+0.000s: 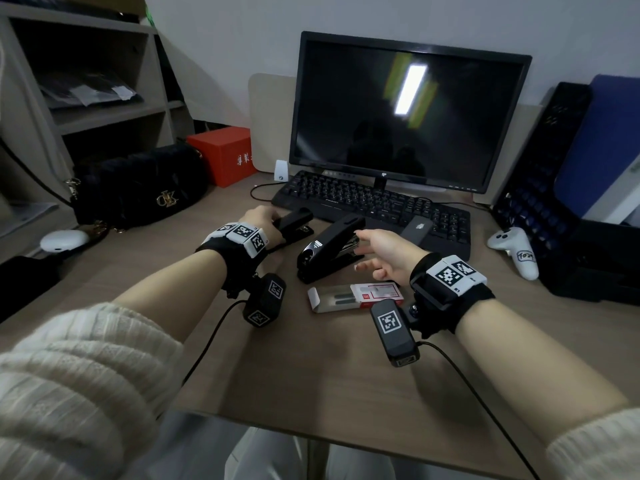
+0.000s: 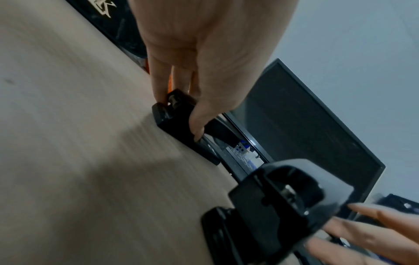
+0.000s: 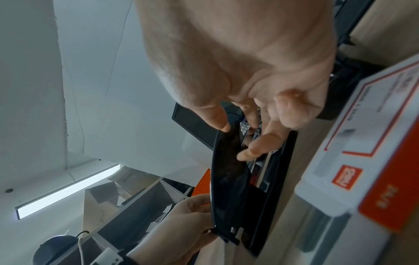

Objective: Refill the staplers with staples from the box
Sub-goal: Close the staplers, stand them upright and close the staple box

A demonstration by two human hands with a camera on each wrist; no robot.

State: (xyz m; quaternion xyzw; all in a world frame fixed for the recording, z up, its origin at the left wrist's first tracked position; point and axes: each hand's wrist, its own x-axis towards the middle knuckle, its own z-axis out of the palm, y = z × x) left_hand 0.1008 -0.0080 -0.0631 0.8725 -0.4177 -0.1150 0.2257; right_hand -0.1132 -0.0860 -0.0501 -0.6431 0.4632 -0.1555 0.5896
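Wearing cream ribbed-knit sleeves [image 1: 79,372] pushed up both forearms, 2 black wrist straps [image 1: 450,292] bearing white square-code tags, black cabled camera pods [image 1: 394,330] hanging beneath each.

Dim room; a ceiling strip light [image 3: 68,191] glares back off the monitor [image 1: 408,112]. My arms throw soft shadows across the desk [image 1: 311,368] below it. Wrist views smear; edges bend.

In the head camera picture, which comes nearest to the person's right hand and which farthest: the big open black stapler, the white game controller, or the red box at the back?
From the right hand:
1. Large open black stapler, right at its fingertips.
2. White game controller, off to the right.
3. Red cardboard box, far back left.
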